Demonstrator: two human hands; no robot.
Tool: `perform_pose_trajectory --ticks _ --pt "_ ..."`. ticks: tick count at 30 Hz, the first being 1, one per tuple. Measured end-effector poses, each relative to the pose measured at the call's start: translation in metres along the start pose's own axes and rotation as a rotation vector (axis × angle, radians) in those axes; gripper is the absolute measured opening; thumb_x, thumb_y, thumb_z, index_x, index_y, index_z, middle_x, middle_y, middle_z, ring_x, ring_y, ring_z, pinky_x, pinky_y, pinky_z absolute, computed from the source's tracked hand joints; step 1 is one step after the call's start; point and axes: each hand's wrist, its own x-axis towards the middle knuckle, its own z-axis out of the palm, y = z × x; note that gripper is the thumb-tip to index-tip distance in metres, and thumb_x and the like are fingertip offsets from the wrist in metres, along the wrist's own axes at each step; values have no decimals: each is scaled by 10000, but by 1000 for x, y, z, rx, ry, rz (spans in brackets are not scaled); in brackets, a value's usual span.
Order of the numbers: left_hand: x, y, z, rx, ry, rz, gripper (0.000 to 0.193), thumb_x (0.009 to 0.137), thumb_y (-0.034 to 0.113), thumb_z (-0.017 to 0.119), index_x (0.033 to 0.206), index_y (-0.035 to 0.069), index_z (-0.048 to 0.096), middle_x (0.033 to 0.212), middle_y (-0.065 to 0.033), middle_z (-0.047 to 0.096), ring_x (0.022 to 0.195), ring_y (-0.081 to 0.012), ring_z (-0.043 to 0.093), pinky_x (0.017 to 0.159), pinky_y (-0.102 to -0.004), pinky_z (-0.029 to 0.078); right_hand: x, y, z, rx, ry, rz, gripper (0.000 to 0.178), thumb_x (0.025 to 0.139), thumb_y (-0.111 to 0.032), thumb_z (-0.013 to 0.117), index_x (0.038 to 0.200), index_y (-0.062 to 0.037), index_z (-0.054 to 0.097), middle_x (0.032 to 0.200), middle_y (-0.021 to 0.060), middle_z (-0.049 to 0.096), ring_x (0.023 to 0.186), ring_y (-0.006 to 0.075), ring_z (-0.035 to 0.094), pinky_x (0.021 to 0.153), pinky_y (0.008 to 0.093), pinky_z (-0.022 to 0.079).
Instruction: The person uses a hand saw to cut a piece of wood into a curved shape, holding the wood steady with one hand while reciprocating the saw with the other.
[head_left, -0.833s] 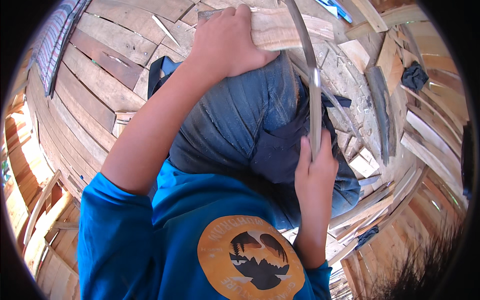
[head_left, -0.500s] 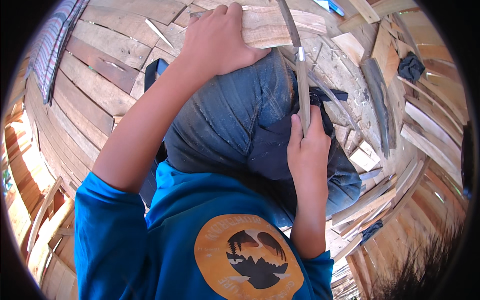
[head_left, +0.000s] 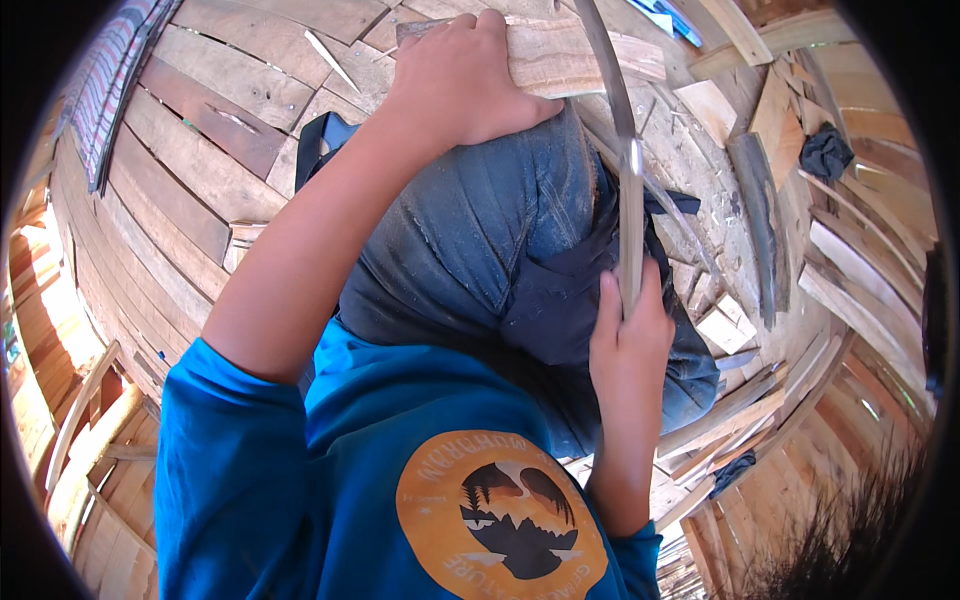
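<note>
My left hand lies closed over a pale, flat piece of wood with dark bark at its left end, beyond my knees. In my right hand is the wooden handle of a long knife, gripped low down. A bright metal collar joins that handle to a dark, slightly curved blade. The blade points away from me and crosses the right part of the wood; whether it touches the wood I cannot tell. The blade's tip runs out of the picture at the top.
Plank flooring spreads to the left, with a thin sliver of wood on it. Offcuts and a bark-edged strip lie to the right. A black cloth rests by the boards there. A striped cloth is at far left.
My right hand has drawn the knife back toward me and a little to the right. The left hand stays on the wood. The whole view has shifted slightly.
</note>
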Motion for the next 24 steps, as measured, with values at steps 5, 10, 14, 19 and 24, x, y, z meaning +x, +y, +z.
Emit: perform_pose_trajectory --ticks 5,10,14,19,24 --pt "-5 9 5 41 32 126 649 688 444 726 1033 -83 567 1030 -281 636 1008 -423 622 915 -478 479 -40 11 -11 2 -29 129 224 994 -162 552 1116 25 544 846 246 640 803 471 635 694 446 501" --pt "-2 3 2 26 -4 49 668 691 450 726 1069 -77 566 1077 -272 632 1071 -412 607 952 -476 462 11 2 5 -24 10 -6 241 998 -180 546 1140 13 533 886 268 650 845 486 635 713 479 496" --pt "3 7 -19 31 -174 197 705 684 469 724 1092 -85 567 1087 -278 628 1072 -412 609 958 -476 462 -11 1 -6 -8 -34 77 246 1008 -197 528 1148 6 528 884 264 651 858 485 642 723 477 499" --pt "4 -1 1 -34 -115 47 712 674 468 727 1102 -79 572 1091 -268 631 1081 -398 611 994 -476 441 -2 -7 3 -6 -17 42 220 1009 -180 522 1126 6 530 856 242 649 810 456 661 698 436 507" --pt "-2 9 -4 38 -75 22 677 677 452 724 1094 -61 576 1084 -255 631 1094 -380 605 1018 -484 419 -28 5 -4 -44 -10 20 190 1011 -151 526 1155 -27 518 783 228 644 709 452 657 597 471 494"
